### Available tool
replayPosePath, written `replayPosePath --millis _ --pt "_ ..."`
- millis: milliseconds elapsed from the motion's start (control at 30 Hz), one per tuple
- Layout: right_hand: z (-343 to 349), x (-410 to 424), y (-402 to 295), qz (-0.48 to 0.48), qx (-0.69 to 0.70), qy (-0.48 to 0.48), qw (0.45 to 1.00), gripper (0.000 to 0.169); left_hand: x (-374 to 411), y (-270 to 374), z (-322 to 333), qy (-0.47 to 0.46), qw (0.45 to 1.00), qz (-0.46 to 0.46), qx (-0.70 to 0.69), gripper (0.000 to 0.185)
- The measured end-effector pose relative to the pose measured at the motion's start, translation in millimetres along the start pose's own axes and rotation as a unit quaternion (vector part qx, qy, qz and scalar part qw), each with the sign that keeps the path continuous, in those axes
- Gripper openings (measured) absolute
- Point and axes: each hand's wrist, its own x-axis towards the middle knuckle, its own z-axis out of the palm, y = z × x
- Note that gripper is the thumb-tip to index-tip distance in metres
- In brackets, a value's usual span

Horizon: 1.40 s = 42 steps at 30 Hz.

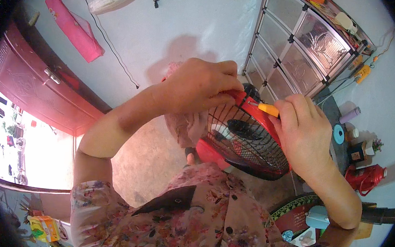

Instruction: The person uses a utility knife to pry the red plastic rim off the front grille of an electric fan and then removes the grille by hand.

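Note:
A red electric fan with a black wire grille (pixel 251 141) stands before me, tilted in this view. Its red outer ring (pixel 260 116) runs between my hands. My left hand (pixel 204 85) pinches the ring near its upper end with thumb and fingers. In my right hand (pixel 301 128) is a small screwdriver with a yellow handle (pixel 268 109); its metal shaft points left, with the tip at the ring. Whether the tip sits on a screw cannot be told. Pinkish cloth (pixel 187 126) hangs behind my left forearm.
A glazed metal-framed cabinet (pixel 287 43) stands at the upper right. On the right are a red thermos flask (pixel 371 175), a purple bottle (pixel 350 114) and a round patterned table (pixel 291 214). A reddish door (pixel 47 80) is at the left, beside a bright doorway.

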Motion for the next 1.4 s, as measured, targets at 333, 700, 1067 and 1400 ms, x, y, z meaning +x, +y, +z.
replayPosePath --millis 333,700,1067,1400 --pt "4.3 -0.5 2.1 -0.075 -0.091 0.052 0.992 0.021 0.1 1.2 -0.9 0.003 1.0 -0.011 0.001 0.032" --pt "11.8 -9.5 6.4 0.049 0.088 -0.01 0.995 0.021 -1.6 0.6 -1.2 -0.001 1.0 -0.017 -0.002 0.032" --pt "17.3 -43.6 12.2 0.127 0.269 -0.037 0.954 0.033 1.6 0.4 -1.8 -0.017 1.0 -0.011 0.021 0.032" --pt "11.7 -46.3 12.9 0.143 0.288 -0.063 0.945 0.033 0.1 1.2 -5.1 -0.016 1.0 -0.009 -0.012 0.034"
